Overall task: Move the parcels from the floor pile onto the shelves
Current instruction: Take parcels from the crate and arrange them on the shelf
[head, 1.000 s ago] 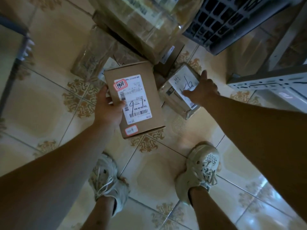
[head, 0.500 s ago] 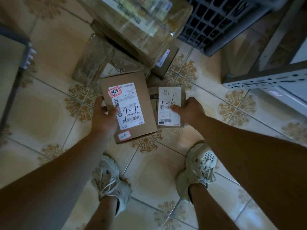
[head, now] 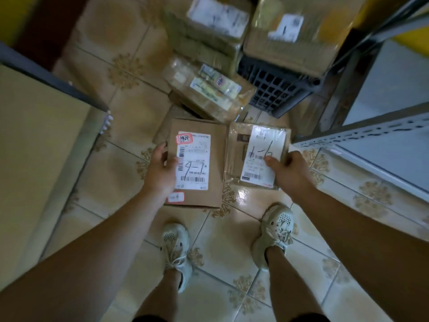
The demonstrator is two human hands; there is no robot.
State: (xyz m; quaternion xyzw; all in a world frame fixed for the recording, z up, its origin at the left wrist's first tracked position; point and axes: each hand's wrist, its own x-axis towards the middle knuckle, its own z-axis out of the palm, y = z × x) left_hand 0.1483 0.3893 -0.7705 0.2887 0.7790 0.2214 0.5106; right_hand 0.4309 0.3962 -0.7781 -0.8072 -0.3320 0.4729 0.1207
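Note:
My left hand [head: 160, 170] grips a brown cardboard parcel [head: 214, 163] by its left edge, thumb on its white label marked "9-1". My right hand [head: 288, 169] grips a smaller plastic-wrapped parcel [head: 236, 154] at its right side, thumb on a label marked "1-6". Both parcels are held side by side above the tiled floor, in front of my feet. Behind them lies the floor pile [head: 209, 89] of taped boxes and wrapped parcels. A grey metal shelf [head: 380, 145] stands at the right, another shelf board [head: 34, 140] at the left.
A black plastic crate [head: 276, 87] sits behind the pile with a taped box [head: 290, 40] on top of it. A shelf upright [head: 362, 49] rises at the right. My two shoes stand on the patterned tiles below the parcels.
Both parcels have come up and level with each other as I straightened. The view has swung up, so more of the pile, crate and shelves shows.

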